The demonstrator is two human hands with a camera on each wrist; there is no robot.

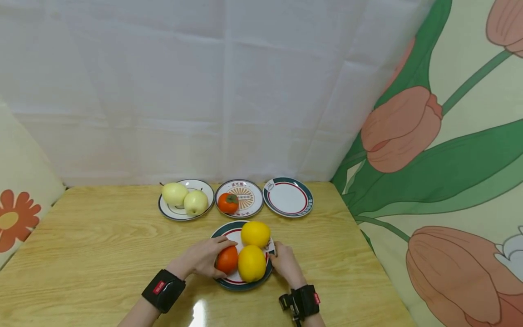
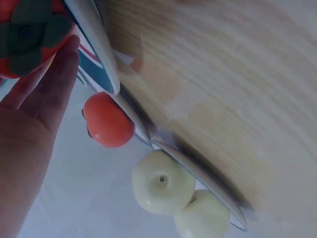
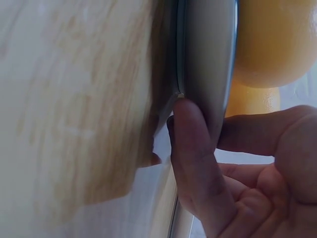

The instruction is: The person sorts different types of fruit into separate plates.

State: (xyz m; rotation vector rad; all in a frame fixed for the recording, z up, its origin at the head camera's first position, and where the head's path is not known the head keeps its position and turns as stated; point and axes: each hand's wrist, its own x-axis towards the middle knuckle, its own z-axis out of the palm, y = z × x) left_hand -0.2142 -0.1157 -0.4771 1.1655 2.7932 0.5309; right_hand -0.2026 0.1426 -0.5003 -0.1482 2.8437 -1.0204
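A large plate with a dark green rim point(image 1: 241, 285) lies near the middle of the table, holding a persimmon point(image 1: 227, 260) and two round yellow fruits point(image 1: 251, 263). On the plate's left side my left hand point(image 1: 204, 258) grips the persimmon, thumb at the near side and fingers over the far side. The left wrist view shows that persimmon's green leafy cap point(image 2: 27, 34) turned to the camera. My right hand point(image 1: 287, 264) pinches the plate's right edge. In the right wrist view one finger point(image 3: 190, 129) lies under the rim and the thumb is above.
Behind stand three smaller plates in a row. The left plate point(image 1: 165, 212) bears two pale green pears point(image 1: 175, 194); the middle plate point(image 1: 253, 206) bears another persimmon point(image 1: 228, 203). The right plate point(image 1: 288, 198), green-rimmed, holds nothing. A white cloth point(image 1: 196, 91) hangs behind the table.
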